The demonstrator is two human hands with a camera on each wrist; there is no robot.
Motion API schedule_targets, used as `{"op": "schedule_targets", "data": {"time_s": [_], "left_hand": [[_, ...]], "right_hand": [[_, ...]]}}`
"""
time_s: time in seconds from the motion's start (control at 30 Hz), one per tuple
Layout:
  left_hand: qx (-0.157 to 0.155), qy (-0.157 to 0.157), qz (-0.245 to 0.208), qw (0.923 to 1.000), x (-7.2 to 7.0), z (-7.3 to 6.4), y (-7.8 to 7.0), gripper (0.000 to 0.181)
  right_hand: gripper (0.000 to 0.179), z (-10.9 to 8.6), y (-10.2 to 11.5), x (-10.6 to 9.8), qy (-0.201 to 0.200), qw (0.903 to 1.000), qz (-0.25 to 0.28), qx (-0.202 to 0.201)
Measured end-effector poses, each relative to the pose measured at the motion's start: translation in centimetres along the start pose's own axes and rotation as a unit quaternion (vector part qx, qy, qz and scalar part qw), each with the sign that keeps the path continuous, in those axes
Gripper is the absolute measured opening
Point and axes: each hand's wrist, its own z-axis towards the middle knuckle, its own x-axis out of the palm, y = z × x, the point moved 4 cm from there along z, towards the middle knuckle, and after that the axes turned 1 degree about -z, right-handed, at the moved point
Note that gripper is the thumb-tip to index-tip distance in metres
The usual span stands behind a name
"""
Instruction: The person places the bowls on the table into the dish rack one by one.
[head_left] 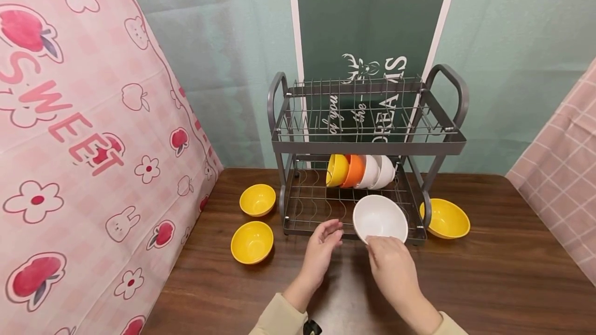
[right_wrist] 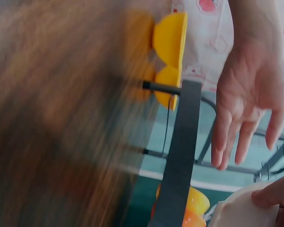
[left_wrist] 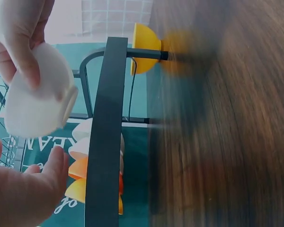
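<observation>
A white bowl (head_left: 379, 216) is held by its near rim in my right hand (head_left: 395, 273), in front of the rack's lower tier. In the left wrist view the bowl (left_wrist: 38, 99) hangs from the pinching fingers and thumb. My left hand (head_left: 321, 252) is just left of the bowl, apart from it, with fingers loosely bent and nothing in them. The right wrist view shows this left hand (right_wrist: 251, 99) with its fingers extended. On the lower tier of the grey dish rack (head_left: 368, 147) stands a tilted row of bowls: yellow (head_left: 336, 170), orange (head_left: 355, 170) and two white (head_left: 383, 172).
Two yellow bowls, one farther back (head_left: 257, 200) and one nearer (head_left: 252, 242), sit on the wooden table (head_left: 195, 293) left of the rack. Another yellow bowl (head_left: 449, 219) lies by its right leg. Patterned cloths (head_left: 84, 143) hang around the table.
</observation>
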Motion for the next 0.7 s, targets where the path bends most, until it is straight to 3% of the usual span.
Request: {"op": "schedule_targets", "data": {"time_s": [0.13, 0.27, 0.43, 0.7], "left_hand": [[-0.014, -0.005, -0.009, 0.9999, 0.1, -0.1, 0.2, 0.041], [-0.022, -0.005, -0.014, 0.9996, 0.2, -0.2, 0.3, 0.041], [-0.022, -0.01, -0.027, 0.9993, 0.2, -0.5, 0.3, 0.04], [-0.033, -0.031, -0.036, 0.9983, -0.2, -0.5, 0.4, 0.039]], "right_hand": [[0.011, -0.4, 1.0, 0.4, -0.009, 0.9996, 0.013, -0.022], [0.03, -0.5, 1.8, 0.7, -0.015, 0.9988, 0.027, -0.037], [0.021, -0.7, 2.3, 0.9, -0.006, 0.9986, 0.03, -0.044], [0.022, -1.0, 2.5, 1.2, 0.0, 0.998, 0.03, -0.055]]}}
